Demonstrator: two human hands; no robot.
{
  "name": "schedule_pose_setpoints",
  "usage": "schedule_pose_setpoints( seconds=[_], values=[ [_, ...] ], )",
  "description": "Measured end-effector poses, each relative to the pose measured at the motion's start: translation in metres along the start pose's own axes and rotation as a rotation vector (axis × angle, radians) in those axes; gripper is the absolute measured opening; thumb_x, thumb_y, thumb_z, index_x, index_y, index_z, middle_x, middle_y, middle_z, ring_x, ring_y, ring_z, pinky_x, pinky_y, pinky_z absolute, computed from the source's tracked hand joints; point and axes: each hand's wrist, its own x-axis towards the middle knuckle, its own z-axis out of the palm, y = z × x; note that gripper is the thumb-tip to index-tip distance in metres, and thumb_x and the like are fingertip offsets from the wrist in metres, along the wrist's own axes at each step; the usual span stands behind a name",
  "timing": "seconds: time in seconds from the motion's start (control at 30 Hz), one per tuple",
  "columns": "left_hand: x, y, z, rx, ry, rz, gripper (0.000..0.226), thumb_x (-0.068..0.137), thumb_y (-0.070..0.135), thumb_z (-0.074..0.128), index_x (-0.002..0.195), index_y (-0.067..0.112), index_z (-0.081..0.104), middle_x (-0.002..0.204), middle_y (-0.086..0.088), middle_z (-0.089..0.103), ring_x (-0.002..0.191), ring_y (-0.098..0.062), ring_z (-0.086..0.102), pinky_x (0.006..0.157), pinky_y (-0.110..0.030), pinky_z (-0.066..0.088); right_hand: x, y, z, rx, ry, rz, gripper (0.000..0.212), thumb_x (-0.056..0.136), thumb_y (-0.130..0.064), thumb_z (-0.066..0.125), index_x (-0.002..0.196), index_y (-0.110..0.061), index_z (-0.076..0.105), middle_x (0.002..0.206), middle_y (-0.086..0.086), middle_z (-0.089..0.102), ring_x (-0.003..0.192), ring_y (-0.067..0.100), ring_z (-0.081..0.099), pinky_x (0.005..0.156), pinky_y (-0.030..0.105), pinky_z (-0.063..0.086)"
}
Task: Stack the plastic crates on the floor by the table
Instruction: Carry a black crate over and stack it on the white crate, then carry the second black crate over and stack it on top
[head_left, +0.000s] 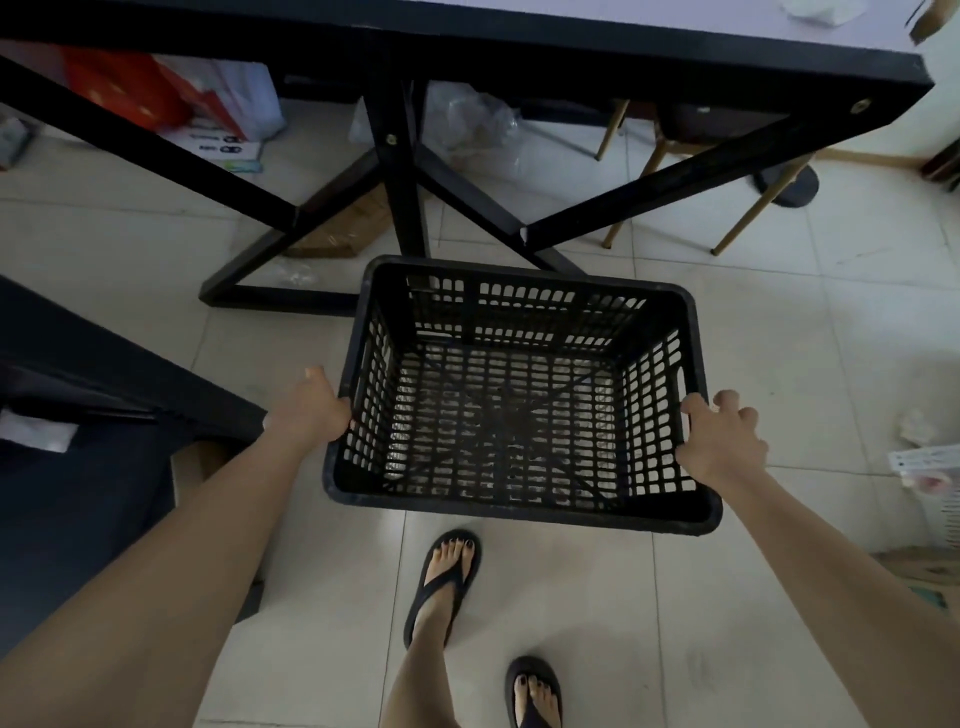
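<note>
One crate | left grip, right grip clasp its rim | finger ends hidden

A red bag leans against a white bag at the back left. A flat cardboard box lies near crumpled clear plastic. Gold chair legs stand on the right, and black flip-flops are nearest the camera.

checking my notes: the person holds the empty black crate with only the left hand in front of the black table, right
Not quite. The head view shows both hands holding it: left hand on the left rim, right hand on the right. The black crate is indeed empty, in front of the black table.
</note>
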Motion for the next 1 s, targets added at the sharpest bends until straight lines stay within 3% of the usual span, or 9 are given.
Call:
schedule_pose_setpoints(
  seconds=[0.23,0.4,0.53,0.7,0.9,1.0],
  values=[
    [-0.072,-0.010,-0.031,0.037,0.017,0.048,0.055,0.096,0.031,0.044,0.144,0.005,0.034,0.145,-0.018,0.043,0.128,-0.035,0.046,0.106,-0.045,0.041,-0.042,-0.052,-0.040,-0.120,0.036,-0.233,0.057,0.083,-0.019,0.058,0.136,-0.021,0.037,0.139,0.012,0.032,0.131,0.035,0.030,0.100,0.052,0.039],
    [-0.150,-0.046,-0.055,0.010,0.063,0.063,0.037,0.096,0.025,0.041,0.117,0.000,0.059,0.126,-0.019,0.059,0.113,-0.036,0.057,0.098,-0.043,0.048,-0.107,-0.105,-0.075,-0.187,0.032,-0.465,0.052,0.087,-0.024,0.057,0.135,-0.019,0.038,0.137,0.014,0.036,0.129,0.036,0.033,0.100,0.052,0.037],
    [-0.233,-0.090,-0.077,0.018,0.079,0.044,0.036,0.096,0.028,0.043,0.118,0.006,0.060,0.125,-0.013,0.059,0.111,-0.033,0.056,0.097,-0.044,0.048,-0.180,-0.151,-0.099,-0.248,0.050,-0.672,0.045,0.085,-0.026,0.056,0.128,-0.018,0.044,0.129,0.015,0.045,0.121,0.035,0.043,0.094,0.047,0.045],
    [-0.334,-0.174,-0.098,0.033,0.044,-0.034,0.038,0.096,0.027,0.042,0.120,0.005,0.062,0.126,-0.011,0.061,0.115,-0.033,0.057,0.098,-0.041,0.047,-0.296,-0.205,-0.104,-0.353,0.018,-0.884,0.043,0.086,-0.025,0.051,0.128,-0.019,0.045,0.129,0.014,0.047,0.120,0.035,0.046,0.094,0.045,0.046],
    [-0.441,-0.316,-0.117,-0.031,0.097,-0.287,0.036,0.094,0.027,0.047,0.119,0.008,0.064,0.123,-0.011,0.064,0.115,-0.031,0.060,0.099,-0.039,0.049,-0.452,-0.272,-0.073,-0.444,-0.066,-1.104,0.027,0.083,-0.025,0.053,0.109,-0.019,0.048,0.108,0.009,0.052,0.106,0.032,0.055,0.081,0.040,0.047],
    [-0.492,-0.387,-0.121,-0.051,0.129,-0.365,0.035,0.093,0.025,0.048,0.120,0.010,0.063,0.127,-0.008,0.063,0.115,-0.028,0.060,0.099,-0.037,0.049,-0.540,-0.303,-0.050,-0.470,-0.118,-1.168,0.025,0.082,-0.020,0.054,0.106,-0.020,0.048,0.111,0.008,0.055,0.102,0.031,0.057,0.080,0.038,0.049]
  ],
)
